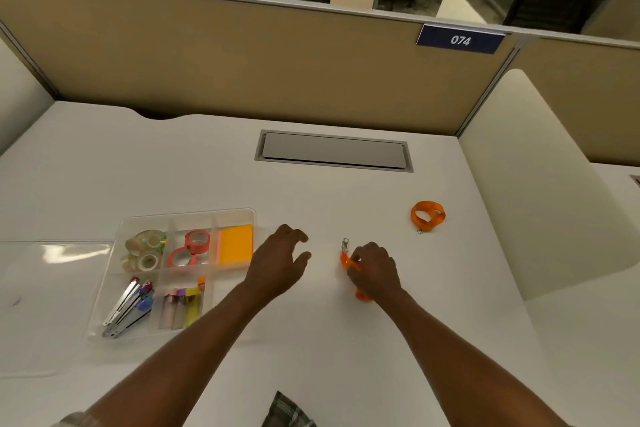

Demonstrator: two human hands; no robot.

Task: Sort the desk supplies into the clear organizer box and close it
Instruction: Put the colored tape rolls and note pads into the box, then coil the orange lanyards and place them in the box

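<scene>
The clear organizer box [121, 232] lies open at the left of the white desk. Its compartments hold clear tape rolls [143, 251], red tape rolls [192, 248], orange sticky notes [236, 246], pens [130, 308] and highlighters [183, 305]. Its clear lid [45, 305] lies flat to the left of the box. My right hand [372, 270] is closed on an orange lanyard [346, 258] with a metal clip, low over the desk. My left hand [278, 263] hovers with fingers spread, between the box and the lanyard. A second orange lanyard [427, 216], rolled up, rests at the right.
A grey cable hatch [334, 151] is set into the desk at the back. Tan partition walls [242, 59] close the rear, and a white side panel [540, 184] stands at the right. A plaid cloth [287, 411] shows at the bottom edge.
</scene>
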